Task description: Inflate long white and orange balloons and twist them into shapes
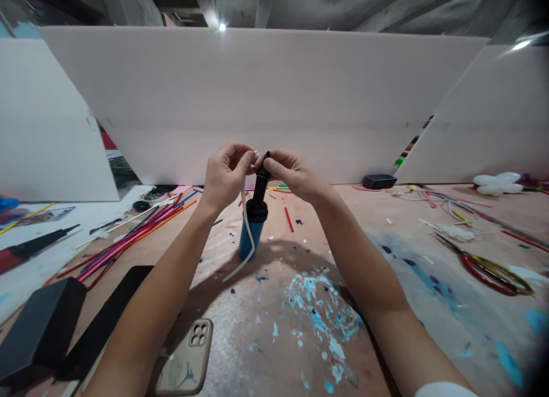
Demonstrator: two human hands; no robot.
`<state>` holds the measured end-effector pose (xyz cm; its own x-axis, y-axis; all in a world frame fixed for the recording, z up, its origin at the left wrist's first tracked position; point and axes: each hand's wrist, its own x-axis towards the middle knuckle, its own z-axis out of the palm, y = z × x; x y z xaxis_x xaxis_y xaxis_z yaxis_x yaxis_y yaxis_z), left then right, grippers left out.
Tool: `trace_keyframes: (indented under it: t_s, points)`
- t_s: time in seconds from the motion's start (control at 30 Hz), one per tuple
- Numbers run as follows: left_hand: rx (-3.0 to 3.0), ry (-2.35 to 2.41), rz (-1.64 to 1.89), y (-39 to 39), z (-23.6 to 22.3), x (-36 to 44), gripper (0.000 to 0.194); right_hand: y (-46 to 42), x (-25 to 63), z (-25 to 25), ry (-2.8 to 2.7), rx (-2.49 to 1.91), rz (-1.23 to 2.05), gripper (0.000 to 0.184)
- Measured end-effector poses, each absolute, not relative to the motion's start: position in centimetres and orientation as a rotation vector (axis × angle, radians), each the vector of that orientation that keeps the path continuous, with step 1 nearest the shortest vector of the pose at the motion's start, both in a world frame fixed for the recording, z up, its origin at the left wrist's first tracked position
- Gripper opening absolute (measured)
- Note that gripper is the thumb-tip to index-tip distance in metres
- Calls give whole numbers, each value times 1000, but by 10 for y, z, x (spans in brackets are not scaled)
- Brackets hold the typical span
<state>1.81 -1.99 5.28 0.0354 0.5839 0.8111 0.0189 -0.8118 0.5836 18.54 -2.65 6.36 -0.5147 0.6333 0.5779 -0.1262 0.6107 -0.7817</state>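
A limp white modelling balloon [246, 217] hangs from my left hand [226, 177], its open end pinched between thumb and fingertips. Just to the right, my right hand [294, 175] has thumb and fingers closed on the black nozzle end of a balloon pump [260, 191]. The pump has a blue lower body and leans slightly, nozzle up; whether its base rests on the table I cannot tell. The balloon's mouth is close beside the nozzle, not over it. Its tail drapes down in front of the blue body.
A phone in a case [184, 357] lies near the front edge. Long coloured balloons [137, 231] and a black box [43, 328] are at left. Scissors [489, 268] and a white balloon shape [497, 183] lie right. White boards [274, 88] stand behind the paint-spotted table.
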Motion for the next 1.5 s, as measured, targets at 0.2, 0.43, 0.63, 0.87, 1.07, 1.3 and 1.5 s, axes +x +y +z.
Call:
trace_keyframes:
  t_s: [0.2,0.43,0.63,0.87,1.07,1.3,1.5]
  points:
    - [1991,590,1801,-24,59,17,22,-21,192,68,-1882,-494,1070,31]
    - [2115,572,1775,-15,58,12,12,-11,198,72,-2024,-519,1208,37]
    - [2123,596,1817,-16,54,12,10,-13,193,65,-2029,-488,1237,40]
    - [2141,557,1937,-19,51,10,12,-23,185,65,-2053,-450,1219,37]
    - [2179,507,1908,-21,52,7,12,-29,183,66,-2085,-448,1172,39]
    - [2261,464,1774,-31,54,1,12,-33,185,67,-2148,-434,1217,43]
    - [2301,486,1760,-36,57,-5,13,-35,183,68,-2163,-447,1230,42]
